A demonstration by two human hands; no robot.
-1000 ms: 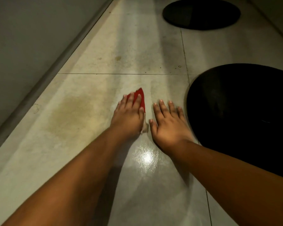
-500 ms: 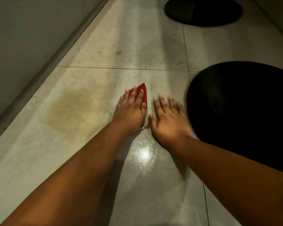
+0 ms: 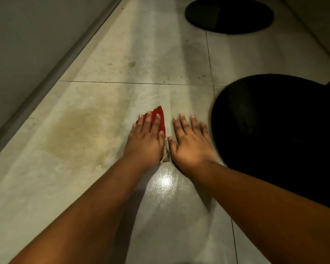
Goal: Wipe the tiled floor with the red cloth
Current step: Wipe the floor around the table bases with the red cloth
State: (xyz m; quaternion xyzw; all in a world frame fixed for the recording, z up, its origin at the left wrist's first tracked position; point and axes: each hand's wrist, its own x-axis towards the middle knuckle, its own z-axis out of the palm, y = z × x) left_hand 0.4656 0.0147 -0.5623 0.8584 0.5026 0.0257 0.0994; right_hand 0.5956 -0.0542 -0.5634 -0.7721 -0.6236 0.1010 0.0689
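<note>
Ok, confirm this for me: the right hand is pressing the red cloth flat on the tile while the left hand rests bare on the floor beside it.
The hands are swapped. In the head view the left hand presses the red cloth flat on the tile, fingers straight over it, while the right hand rests bare on the floor beside it, with no cloth under it.

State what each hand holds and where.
Left hand presses flat on the red cloth, covering its near part; right hand rests flat on the floor, holding nothing.
</note>
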